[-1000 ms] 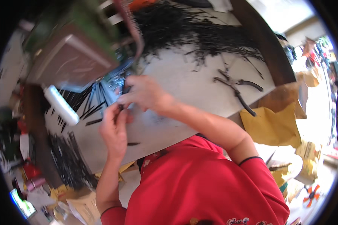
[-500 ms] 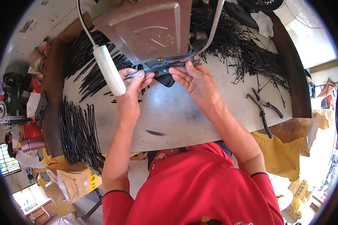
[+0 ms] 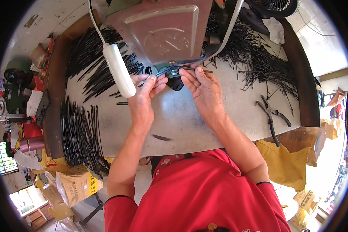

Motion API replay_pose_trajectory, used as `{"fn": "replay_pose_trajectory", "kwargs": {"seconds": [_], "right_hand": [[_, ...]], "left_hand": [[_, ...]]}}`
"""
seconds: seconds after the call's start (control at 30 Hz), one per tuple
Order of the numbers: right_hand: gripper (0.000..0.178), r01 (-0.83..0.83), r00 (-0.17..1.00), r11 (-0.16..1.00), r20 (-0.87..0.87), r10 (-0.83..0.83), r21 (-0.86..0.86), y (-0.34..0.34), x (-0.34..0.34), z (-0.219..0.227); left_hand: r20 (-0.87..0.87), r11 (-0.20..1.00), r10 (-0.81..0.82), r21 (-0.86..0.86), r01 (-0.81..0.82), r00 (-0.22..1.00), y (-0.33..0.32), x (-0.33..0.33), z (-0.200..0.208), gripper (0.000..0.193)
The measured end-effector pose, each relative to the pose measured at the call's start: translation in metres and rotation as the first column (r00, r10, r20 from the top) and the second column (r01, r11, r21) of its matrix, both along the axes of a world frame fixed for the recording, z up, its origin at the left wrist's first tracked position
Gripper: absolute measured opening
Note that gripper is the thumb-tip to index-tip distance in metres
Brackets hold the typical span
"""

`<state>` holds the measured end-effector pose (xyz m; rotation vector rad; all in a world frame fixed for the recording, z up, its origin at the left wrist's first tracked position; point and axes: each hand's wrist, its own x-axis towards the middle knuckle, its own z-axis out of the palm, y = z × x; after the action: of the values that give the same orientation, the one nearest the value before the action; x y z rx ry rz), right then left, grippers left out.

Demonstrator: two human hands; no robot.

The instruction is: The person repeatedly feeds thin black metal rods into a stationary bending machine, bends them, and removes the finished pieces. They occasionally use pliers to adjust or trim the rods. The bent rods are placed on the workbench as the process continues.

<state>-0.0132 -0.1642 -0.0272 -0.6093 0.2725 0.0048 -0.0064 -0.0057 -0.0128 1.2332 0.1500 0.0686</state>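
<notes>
My left hand (image 3: pixel 144 91) is closed in a pinch on a thin dark strip (image 3: pixel 164 71), which slants up to the right below the machine head. Across from it, my right hand (image 3: pixel 203 87) pinches a thin dark rod (image 3: pixel 207 70) between thumb and fingers. The inner ends of both pieces meet near a small round metal part (image 3: pixel 174 72) under the machine, where the exact contact is hard to make out. A reddish cover plate (image 3: pixel 158 36) of the machine hangs just above both hands. Below the metal part shows a black piece (image 3: pixel 175 84).
A white lamp tube (image 3: pixel 119 71) hangs beside my left hand. Black rods (image 3: pixel 79 131) lie in bundles on the left of the metal table (image 3: pixel 181 135); a tangled heap (image 3: pixel 255 58) covers the far right. Pliers (image 3: pixel 272 116) rest at right. A black fan (image 3: pixel 272 7) stands behind.
The view has shifted slightly. The pieces in my hands, nearly in one straight line before, now meet at an angle. Both hands sit slightly lower, still pinching.
</notes>
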Motion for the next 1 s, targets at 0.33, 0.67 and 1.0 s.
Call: {"fn": "replay_pose_trajectory", "kwargs": {"seconds": [0.33, 0.67, 1.0], "right_hand": [[0.019, 0.017, 0.999, 0.998, 0.030, -0.015, -0.055, -0.002, 0.000, 0.001], [0.030, -0.167, 0.984, 0.971, 0.041, 0.176, -0.174, -0.033, 0.027, 0.004], [0.033, -0.070, 0.988, 0.653, 0.038, 0.149, -0.754, -0.049, -0.004, 0.023]], "left_hand": [[-0.048, 0.999, -0.019, -0.051, 0.016, 0.999, -0.001, 0.007, -0.002, 0.012], [-0.132, 0.994, -0.076, 0.064, 0.085, 0.988, 0.008, 0.022, 0.014, 0.022], [-0.194, 0.938, -0.009, -0.342, -0.059, 0.981, 0.014, 0.023, -0.016, 0.019]]}}
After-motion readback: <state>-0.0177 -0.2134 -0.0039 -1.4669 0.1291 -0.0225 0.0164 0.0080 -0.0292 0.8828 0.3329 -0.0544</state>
